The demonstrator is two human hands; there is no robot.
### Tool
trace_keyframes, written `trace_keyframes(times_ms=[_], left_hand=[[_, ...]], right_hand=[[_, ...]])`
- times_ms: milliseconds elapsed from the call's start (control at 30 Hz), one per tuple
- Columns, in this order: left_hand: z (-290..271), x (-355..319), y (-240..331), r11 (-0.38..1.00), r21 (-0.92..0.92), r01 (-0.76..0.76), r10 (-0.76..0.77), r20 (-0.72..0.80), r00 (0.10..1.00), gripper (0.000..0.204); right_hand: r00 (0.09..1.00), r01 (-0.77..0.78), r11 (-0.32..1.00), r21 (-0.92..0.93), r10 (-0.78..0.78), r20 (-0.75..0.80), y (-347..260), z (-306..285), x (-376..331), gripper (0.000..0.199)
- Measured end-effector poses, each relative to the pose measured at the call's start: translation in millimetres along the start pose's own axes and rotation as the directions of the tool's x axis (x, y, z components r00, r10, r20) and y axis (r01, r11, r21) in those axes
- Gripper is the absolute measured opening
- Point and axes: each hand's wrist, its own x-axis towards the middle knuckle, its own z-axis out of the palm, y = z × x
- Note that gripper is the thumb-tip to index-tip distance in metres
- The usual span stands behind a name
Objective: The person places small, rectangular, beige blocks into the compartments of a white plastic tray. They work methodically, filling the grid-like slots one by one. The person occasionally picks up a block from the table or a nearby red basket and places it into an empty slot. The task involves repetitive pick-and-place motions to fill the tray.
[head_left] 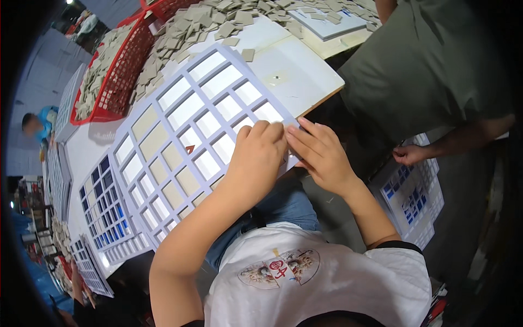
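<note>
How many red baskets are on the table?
2. One basket full of grey tiles stands at the table's far left; a second basket is partly cut off at the top edge. More may be hidden.

Both forearms rise from the lower frame to its middle. The left hand [257, 158] is curled, knuckles up; the right hand [321, 153] lies flatter, fingertips meeting the left's.
</note>
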Motion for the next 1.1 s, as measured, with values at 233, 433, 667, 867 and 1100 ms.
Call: trace_keyframes(times_ms=[233, 433, 667, 867, 1100], left_hand=[[-19, -39, -8, 0.825, -0.531, 0.194, -0.217, 0.019, 0.976, 0.060], [-79, -119, -39, 0.808, -0.482, 0.337, -0.481, -0.210, 0.851, 0.044], [-98, -315, -119, 0.581, -0.357, 0.731, -0.701, -0.676, 0.227, 0.030], [-42, -463, -160, 0.401, -0.167, 0.901, -0.795, -0.552, 0.251, 0.040], [2, -452, -214, 0.195, 0.181, 0.964, -0.706, -0.656, 0.266, 0.033]], right_hand=[[0.998, -0.029, 0.977, 0.210, 0.018, 0.055, 3, -5, 6, 0.044], [0.969, 0.043, 0.988, 0.150, -0.078, 0.235, -4, -12, 23, 0.043], [0.981, 0.062, 0.995, -0.077, -0.046, 0.188, -17, 3, 25, 0.068], [0.990, 0.141, 0.976, -0.166, -0.136, 0.044, -11, 12, 13, 0.053], [0.962, 0.134, 0.961, -0.240, -0.068, 0.266, -31, -4, 24, 0.063]])
